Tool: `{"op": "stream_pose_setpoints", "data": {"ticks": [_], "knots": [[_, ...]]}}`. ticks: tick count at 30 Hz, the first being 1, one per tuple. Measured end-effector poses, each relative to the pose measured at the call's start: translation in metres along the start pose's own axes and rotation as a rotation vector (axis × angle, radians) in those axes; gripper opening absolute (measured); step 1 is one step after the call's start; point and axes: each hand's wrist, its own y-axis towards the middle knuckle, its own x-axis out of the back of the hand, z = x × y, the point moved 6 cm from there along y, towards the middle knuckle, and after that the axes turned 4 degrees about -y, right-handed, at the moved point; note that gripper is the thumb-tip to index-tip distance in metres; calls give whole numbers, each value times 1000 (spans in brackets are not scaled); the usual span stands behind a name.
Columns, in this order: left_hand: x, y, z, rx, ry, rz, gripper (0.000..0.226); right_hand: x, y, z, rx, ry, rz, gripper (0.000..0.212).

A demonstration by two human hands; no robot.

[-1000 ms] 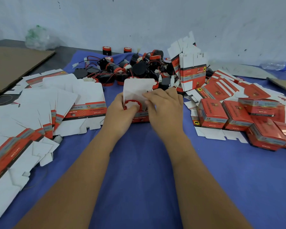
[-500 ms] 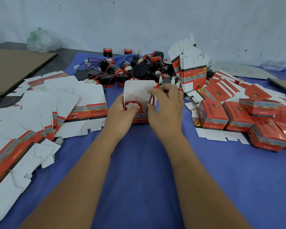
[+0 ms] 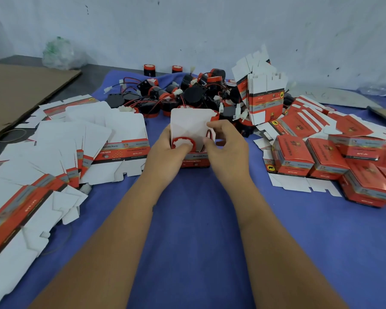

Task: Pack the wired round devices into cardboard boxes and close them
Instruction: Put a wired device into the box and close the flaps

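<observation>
An open red and white cardboard box (image 3: 194, 160) stands on the blue cloth in the middle, its white lid flap (image 3: 188, 123) upright. A round device with a red rim (image 3: 183, 143) sits inside the box. My left hand (image 3: 163, 152) grips the box's left side, thumb on the device. My right hand (image 3: 226, 148) is at the box's right edge, fingers curled, pinching the red wire (image 3: 208, 134) and the flap's edge. Behind lies a heap of black and red wired round devices (image 3: 187, 94).
Flat unfolded boxes (image 3: 60, 139) spread over the left. Several closed red boxes (image 3: 321, 157) sit on the right, with a standing stack of flat boxes (image 3: 265, 97) behind them. Brown cardboard (image 3: 16, 92) lies far left, a plastic bag (image 3: 58, 53) by the wall.
My right hand lifted off the top of the box, shifted to its right edge and took hold of the red wire. The left hand stayed on the box.
</observation>
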Motion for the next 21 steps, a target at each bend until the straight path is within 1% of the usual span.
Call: {"op": "stream_pose_setpoints", "data": {"ticks": [2, 4, 7, 9, 10, 11, 12, 13, 14, 15, 17, 19, 21], "knots": [[1, 1, -1, -12, -4, -5, 39, 0, -1, -2, -45, 90, 2, 36], [2, 1, -1, -13, -10, -25, 44, -1, -3, -4, -69, 122, 10, 34], [4, 2, -1, -5, 10, -51, 52, -4, -5, 0, -16, 81, 22, 22], [1, 3, 0, -4, 26, -25, 45, -10, -7, -1, -16, 138, 55, 10], [-1, 3, 1, 13, -22, -7, 38, -14, -8, -2, -61, 192, 78, 9], [-2, 3, 1, 56, -141, 10, 31, -16, -7, -5, -114, 246, 97, 13], [-3, 2, 1, 109, -282, 21, 32, -17, -6, -8, -154, 275, 114, 18], [-2, 4, 3, 150, -389, 23, 40, -16, -5, -9, -169, 268, 126, 22], [-1, 4, 3, 163, -421, 24, 44, -15, -4, -8, -160, 240, 138, 23], [1, 5, 2, 156, -393, 15, 41, -14, -3, -7, -138, 206, 154, 23], [5, 6, 0, 93, -212, -7, 30, -14, -4, -6, -118, 164, 158, 17], [4, 5, -2, 31, -70, 3, 29, -12, -7, -7, -148, 187, 120, 11], [4, 4, -4, -12, -47, -14, 30, -11, -8, -8, -181, 305, 89, 35]]}}
